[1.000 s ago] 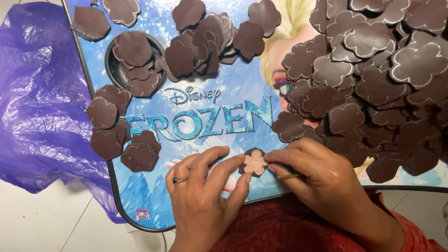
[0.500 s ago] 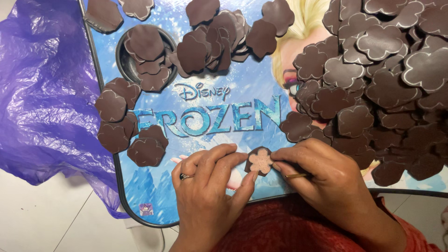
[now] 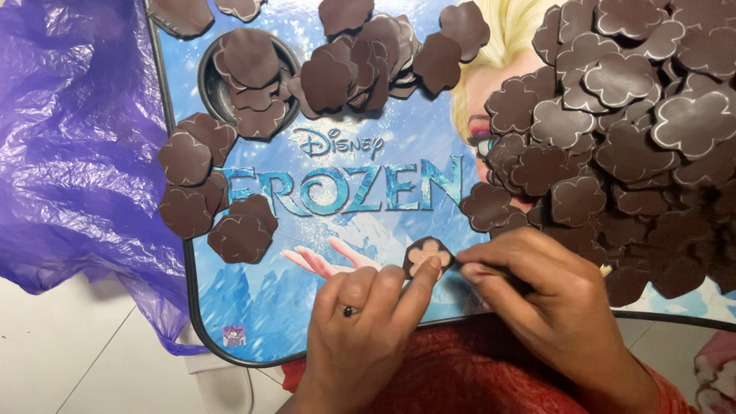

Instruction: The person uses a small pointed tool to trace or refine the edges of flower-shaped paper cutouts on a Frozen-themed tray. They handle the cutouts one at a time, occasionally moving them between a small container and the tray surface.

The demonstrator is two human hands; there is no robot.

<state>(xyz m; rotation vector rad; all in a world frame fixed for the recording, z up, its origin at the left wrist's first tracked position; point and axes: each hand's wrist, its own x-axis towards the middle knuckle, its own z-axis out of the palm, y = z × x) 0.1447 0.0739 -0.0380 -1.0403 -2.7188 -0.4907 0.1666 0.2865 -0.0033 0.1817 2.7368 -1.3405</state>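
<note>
Brown foam, flower-shaped, makes up nearly everything I log on this blue printed tray [image 3: 253,307]. One cutout is in work: the flower piece [image 3: 426,254], dark-rimmed with a pale tan face turned up, sits near the tray's lower edge, just right of its middle.

Left hand [image 3: 364,322]: fingers [image 3: 423,280] pressed close together, the first fingertip lying on the lower edge of the flower piece. A dark ring shows on one finger.

Right hand [image 3: 548,295]: fingertips bunched and drawn together at the right rim of the flower piece, apparently pinching its edge; the contact itself is hidden under the fingers, so I cannot confirm the grip.

Relative to the flower piece:
- Large heap [image 3: 629,123] of brown cutouts up and to the right, covering that end of the tray, its nearest pieces just above the right hand.
- Small cluster [image 3: 207,192] of four or five cutouts to the left, at the tray's left edge.
- Round cup recess [image 3: 249,69] far above and left, with several cutouts lying in it.
- Loose pile [image 3: 368,57] straight above, at the tray's top edge.
- Purple plastic bag [image 3: 69,146] well to the left, crumpled, partly under the tray.
- Red knitted cloth [image 3: 460,376] directly below, under both wrists.
</note>
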